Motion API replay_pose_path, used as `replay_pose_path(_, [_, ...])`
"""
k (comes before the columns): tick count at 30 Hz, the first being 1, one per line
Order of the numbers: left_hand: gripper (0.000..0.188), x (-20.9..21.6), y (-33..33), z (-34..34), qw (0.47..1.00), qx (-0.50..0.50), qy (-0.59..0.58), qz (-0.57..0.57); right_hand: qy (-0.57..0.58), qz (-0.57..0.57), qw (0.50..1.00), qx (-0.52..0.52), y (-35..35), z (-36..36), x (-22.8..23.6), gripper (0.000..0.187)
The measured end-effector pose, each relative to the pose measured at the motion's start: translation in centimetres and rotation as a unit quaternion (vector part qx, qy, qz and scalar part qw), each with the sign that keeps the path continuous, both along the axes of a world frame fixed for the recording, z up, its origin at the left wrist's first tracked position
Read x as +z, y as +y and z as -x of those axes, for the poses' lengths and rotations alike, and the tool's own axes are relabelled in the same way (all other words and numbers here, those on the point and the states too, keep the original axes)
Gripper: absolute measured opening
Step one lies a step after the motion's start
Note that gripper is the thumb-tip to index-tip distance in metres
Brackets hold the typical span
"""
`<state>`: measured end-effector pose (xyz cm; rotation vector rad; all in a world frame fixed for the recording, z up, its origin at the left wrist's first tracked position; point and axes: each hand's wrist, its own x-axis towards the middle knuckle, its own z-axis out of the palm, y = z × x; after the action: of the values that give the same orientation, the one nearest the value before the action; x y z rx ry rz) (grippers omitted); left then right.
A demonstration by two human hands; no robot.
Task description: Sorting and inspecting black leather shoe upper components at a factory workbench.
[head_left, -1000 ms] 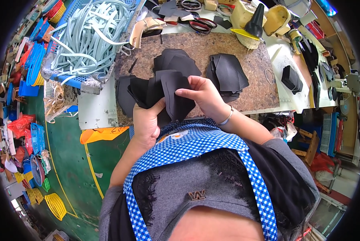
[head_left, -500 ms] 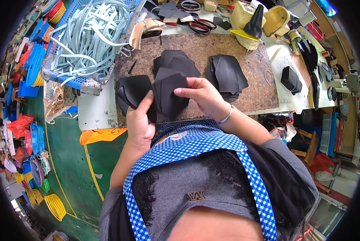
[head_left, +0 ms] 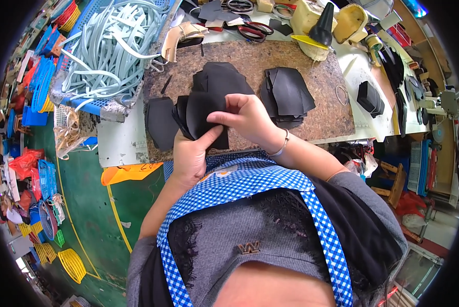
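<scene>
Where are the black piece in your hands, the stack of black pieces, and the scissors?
black piece [head_left: 209,110], head view, its flat middle.
stack of black pieces [head_left: 286,92], head view, top sheet.
scissors [head_left: 254,30], head view, red handles.

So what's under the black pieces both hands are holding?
Under the held black pieces, another black stack lies on the brown board, one flat piece beside the left hand. Whatever lies directly beneath is covered.

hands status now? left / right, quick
Left hand: closed on the fanned black leather pieces, thumb on top.
Right hand: fingers pinching the front piece of that bunch.
</scene>
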<state>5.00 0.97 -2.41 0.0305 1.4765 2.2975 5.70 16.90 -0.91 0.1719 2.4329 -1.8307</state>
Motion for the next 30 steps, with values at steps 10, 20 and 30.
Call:
replay_pose_path(10, [0.031,0.7,-1.1,0.7,0.999,0.03,-0.017,0.011,-0.012,0.147,0.989,-0.024,0.5,0.0,-1.4,0.016])
replay_pose_path(20, [0.03,-0.5,-3.2,2.3,0.988,0.084,-0.123,-0.048,0.074,-0.157,0.979,-0.103,4.3,2.9,-1.1,0.04])
replay_pose_path(30, [0.029,2.1,-0.6,1.1,0.966,0.049,-0.23,-0.107,0.009,0.257,0.963,-0.086,2.1,1.0,-1.8,0.02])
